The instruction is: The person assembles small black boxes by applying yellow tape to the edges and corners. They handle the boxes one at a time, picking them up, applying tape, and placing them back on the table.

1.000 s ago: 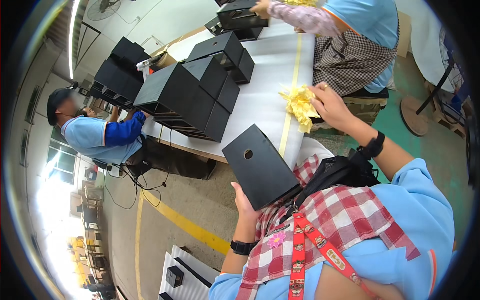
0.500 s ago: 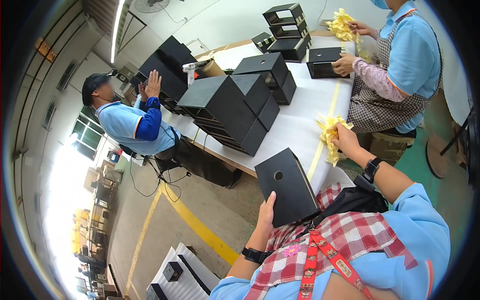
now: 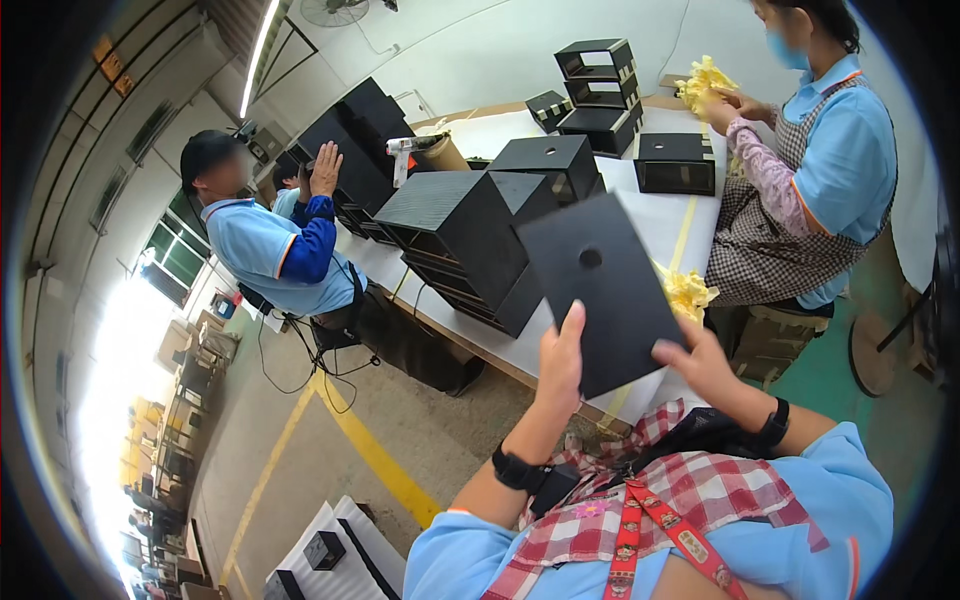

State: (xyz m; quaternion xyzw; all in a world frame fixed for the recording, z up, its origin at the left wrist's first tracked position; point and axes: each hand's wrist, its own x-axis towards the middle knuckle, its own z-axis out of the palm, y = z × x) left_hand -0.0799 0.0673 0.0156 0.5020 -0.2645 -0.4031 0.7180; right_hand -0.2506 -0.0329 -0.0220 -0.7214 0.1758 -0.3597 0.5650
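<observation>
A flat black panel (image 3: 600,290) with one round hole near its upper middle is held up off the white worktable (image 3: 660,225), tilted so its broad face meets the head view; the hole is thereby exposed for looking at, a judgement from the pose alone. The left hand (image 3: 562,362) grips the panel's lower edge at 7 o'clock, thumb laid up over the face and fingers hidden behind. The right hand (image 3: 700,362) clasps the lower right corner at 4 o'clock, fingers curled on the edge. Holding at two low points leaves the face and hole unobstructed.

At 3 o'clock of the panel, just beside it on the table, lies a tuft of yellow crinkled filler (image 3: 688,292), near the right hand. At 10 o'clock stand stacked black boxes (image 3: 470,240), some showing the same round hole on top, their open sides turned toward the table edge. At 12 o'clock, open black trays (image 3: 600,90) are piled further back.

A co-worker in a checked apron (image 3: 790,190) at 2 o'clock handles more yellow filler (image 3: 705,80) with both hands. A second co-worker in blue (image 3: 270,240) at 9 o'clock raises a hand against tall black boxes (image 3: 360,140). A yellow floor line (image 3: 370,450) runs beneath.
</observation>
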